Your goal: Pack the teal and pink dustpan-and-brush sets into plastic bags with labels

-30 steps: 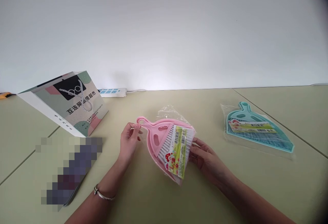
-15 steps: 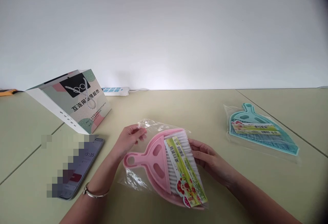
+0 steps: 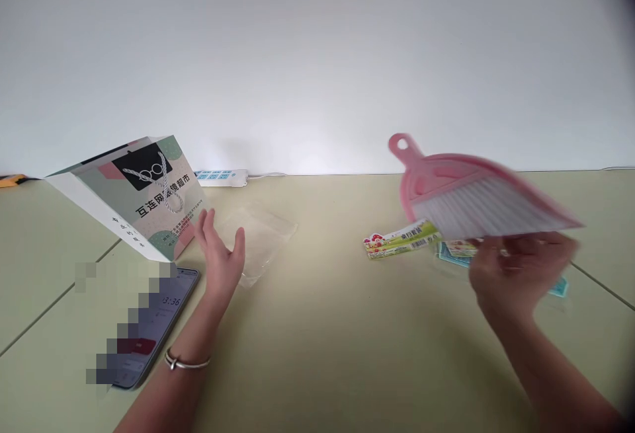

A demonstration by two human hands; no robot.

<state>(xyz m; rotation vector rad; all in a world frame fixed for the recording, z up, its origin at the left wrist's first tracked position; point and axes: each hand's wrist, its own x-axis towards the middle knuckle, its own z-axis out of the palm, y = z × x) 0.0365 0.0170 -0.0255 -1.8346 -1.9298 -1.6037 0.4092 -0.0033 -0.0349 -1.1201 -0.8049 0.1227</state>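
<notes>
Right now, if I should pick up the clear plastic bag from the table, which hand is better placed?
Probably the left hand: it is open, looks empty, and is close to the clear plastic bag. The right hand is farther away and holds the pink dustpan.

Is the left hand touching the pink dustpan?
Apart. The head view shows the left hand, fingers open, well to the left of the pink dustpan, with a wide stretch of tabletop showing between them.
</notes>
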